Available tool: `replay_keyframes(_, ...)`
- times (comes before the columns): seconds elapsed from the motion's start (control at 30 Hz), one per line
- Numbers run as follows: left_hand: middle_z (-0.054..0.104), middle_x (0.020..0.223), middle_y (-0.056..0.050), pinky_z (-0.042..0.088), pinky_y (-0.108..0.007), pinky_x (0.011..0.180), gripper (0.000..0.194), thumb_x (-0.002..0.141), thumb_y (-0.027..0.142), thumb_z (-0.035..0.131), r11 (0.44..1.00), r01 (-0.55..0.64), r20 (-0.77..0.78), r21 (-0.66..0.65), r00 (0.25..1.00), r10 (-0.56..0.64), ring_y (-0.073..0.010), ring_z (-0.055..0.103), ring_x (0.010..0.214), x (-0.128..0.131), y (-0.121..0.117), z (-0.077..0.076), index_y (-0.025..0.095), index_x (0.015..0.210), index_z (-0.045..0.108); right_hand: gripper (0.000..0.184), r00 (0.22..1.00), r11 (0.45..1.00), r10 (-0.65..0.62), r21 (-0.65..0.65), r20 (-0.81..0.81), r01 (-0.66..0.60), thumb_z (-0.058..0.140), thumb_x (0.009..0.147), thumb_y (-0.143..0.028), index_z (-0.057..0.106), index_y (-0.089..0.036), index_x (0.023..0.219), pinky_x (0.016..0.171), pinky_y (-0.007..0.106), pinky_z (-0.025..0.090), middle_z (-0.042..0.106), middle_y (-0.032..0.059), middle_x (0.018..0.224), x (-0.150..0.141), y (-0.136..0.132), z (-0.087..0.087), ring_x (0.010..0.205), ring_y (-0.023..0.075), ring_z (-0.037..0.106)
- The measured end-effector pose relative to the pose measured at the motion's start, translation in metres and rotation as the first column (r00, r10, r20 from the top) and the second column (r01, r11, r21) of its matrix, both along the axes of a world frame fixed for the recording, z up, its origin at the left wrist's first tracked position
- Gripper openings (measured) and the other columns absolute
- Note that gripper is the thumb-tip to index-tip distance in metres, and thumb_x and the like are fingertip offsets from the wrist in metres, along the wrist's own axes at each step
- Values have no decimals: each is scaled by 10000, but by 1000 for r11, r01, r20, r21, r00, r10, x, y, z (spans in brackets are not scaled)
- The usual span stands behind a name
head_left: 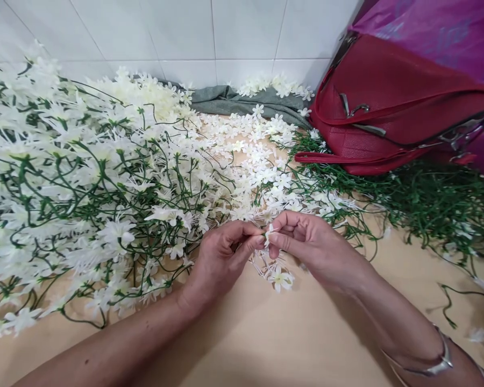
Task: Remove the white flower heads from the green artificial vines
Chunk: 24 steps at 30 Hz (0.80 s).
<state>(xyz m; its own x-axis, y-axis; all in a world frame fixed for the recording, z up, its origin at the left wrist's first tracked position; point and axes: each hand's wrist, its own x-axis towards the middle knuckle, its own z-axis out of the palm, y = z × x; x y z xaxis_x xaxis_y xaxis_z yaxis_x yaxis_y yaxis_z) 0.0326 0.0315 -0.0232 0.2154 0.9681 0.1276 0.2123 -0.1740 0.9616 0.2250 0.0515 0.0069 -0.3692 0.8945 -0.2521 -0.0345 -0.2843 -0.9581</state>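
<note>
Between my two hands is a small white artificial flower (pixel 269 235), partly covered by the fingertips. My left hand (pixel 221 255) pinches it with thumb and forefinger at its left side, where a bit of green shows. My right hand (pixel 314 244) is closed on its right side, thumb against forefinger. Just below the hands, a loose white flower (pixel 280 278) with a yellowish centre and pale, thin stamens lies on the table (pixel 266 333). Loose white petals (pixel 262 172) are spread on the table beyond my fingers.
A large heap of white flowers on green stems (pixel 84 177) fills the left side. Bare green stems (pixel 439 199) are piled at right, beside a red handbag (pixel 395 91) and a purple plastic bag (pixel 447 32). Grey cloth (pixel 218 99) lies along the tiled wall (pixel 242 32).
</note>
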Motion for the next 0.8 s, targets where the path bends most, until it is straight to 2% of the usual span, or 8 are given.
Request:
replay_keyframes(0.13,733,760,-40,492,-258,690,181,969,317,673,1000,12,-6,-4,1000,-13,-163,639,711,0,0,2,182,871,744,298,1000,1000,-13,-26,-2,13,863,761,-414,638,-220,779,670,296,524,708,-10,612,-2,-1,2,609,147,640)
replay_keyframes(0.33,741,782,-43,498,-271,724,206,987,314,653,999,18,-15,-29,1000,-18,-165,650,732,0,2,0,175,866,744,319,999,999,-15,-38,33,16,855,766,-433,622,-217,803,676,297,511,706,-6,612,-3,1,-1,617,151,645)
replay_keyframes(0.47,751,816,-51,508,-268,716,163,972,306,680,999,-10,60,-45,998,13,-168,664,752,2,2,0,168,936,757,322,999,999,-13,-49,-51,11,866,775,-421,625,-215,830,723,295,517,707,-14,680,0,3,-5,672,146,661)
replay_keyframes(0.63,769,915,-58,515,-265,758,118,966,272,692,993,-69,83,96,995,61,-162,680,818,3,-1,-1,185,1005,761,322,981,996,-86,-16,-172,84,913,740,-384,694,-210,901,755,268,493,680,-11,818,5,3,-7,774,130,634)
replay_keyframes(0.8,744,834,-27,462,-236,655,63,929,233,730,977,-117,43,178,993,111,-122,599,694,4,-2,-3,189,955,768,310,969,995,-82,34,-232,93,883,780,-446,737,-209,918,708,261,466,652,-7,794,6,4,-5,723,120,578)
